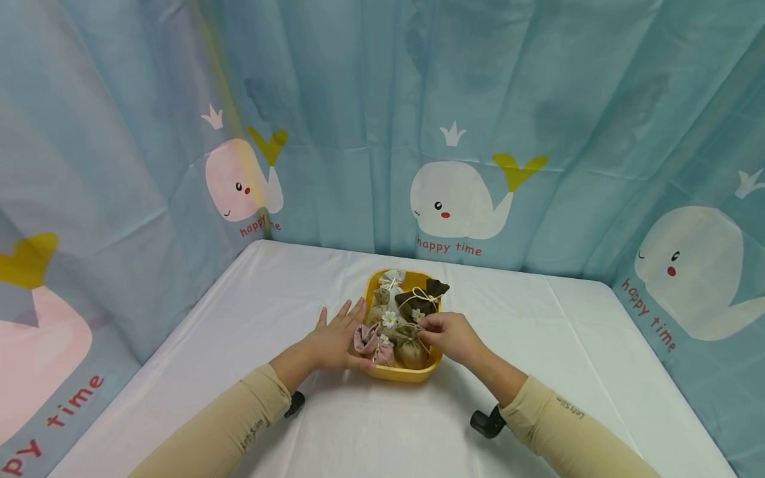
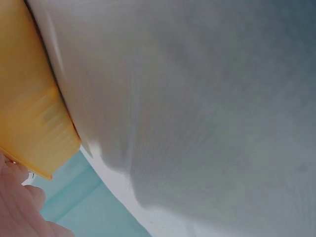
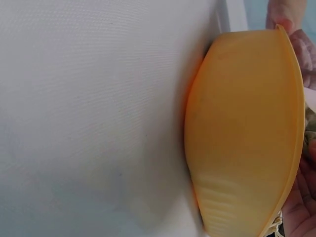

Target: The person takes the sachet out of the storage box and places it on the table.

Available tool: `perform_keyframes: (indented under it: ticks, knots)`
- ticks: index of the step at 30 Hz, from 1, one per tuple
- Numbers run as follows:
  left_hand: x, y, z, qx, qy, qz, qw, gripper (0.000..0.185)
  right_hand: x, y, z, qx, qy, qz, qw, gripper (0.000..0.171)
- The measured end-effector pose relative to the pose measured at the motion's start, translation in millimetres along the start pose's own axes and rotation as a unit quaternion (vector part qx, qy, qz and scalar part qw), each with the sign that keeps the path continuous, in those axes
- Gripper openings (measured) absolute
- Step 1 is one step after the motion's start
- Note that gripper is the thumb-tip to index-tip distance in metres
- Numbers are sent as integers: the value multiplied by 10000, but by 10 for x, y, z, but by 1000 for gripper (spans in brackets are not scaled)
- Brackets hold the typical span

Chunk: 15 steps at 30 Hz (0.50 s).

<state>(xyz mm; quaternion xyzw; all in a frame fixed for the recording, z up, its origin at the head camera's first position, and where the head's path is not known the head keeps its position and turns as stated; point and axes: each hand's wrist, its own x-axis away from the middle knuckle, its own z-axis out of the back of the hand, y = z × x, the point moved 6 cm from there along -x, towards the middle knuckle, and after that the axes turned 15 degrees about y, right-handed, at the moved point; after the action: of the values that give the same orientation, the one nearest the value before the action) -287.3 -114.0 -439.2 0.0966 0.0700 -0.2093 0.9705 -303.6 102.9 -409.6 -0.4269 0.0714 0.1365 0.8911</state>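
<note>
A yellow plastic bin (image 1: 397,376) holds several small drawstring pouches. My left hand (image 1: 335,343) rests against its left side, fingers spread and thumb at the near rim. With thumb and fingertips, my right hand (image 1: 452,337) pinches the gathered neck of an olive pouch (image 1: 411,354) at the bin's near right. Beside it lies a pink pouch (image 1: 366,338); behind are a dark brown pouch (image 1: 410,304), a beige pouch (image 1: 376,312) and a pale grey pouch (image 1: 392,277). Both wrist views show mainly the bin's outer wall (image 3: 242,128), hiding most of the pouches.
The bin stands on a white-covered table (image 1: 526,332). Blue curtains (image 1: 358,192) printed with whales enclose the back and sides. A black device part (image 1: 489,422) shows below the right wrist, and another black part (image 1: 295,403) by the left sleeve.
</note>
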Motion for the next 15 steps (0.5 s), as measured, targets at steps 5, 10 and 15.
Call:
perform_keyframes:
  ticks: [5,10,15]
  knots:
    - [14,3,-20,12,-57,27,10000,124,0,9,25,100,67,-172,9998,5]
    - [10,-2,-23,-34,-39,18,10000,124,-6,6,66,53,174,-368,9992,6]
    - [10,-4,-18,-68,-32,4,10000,124,-14,-28,112,-45,224,-414,9989,7]
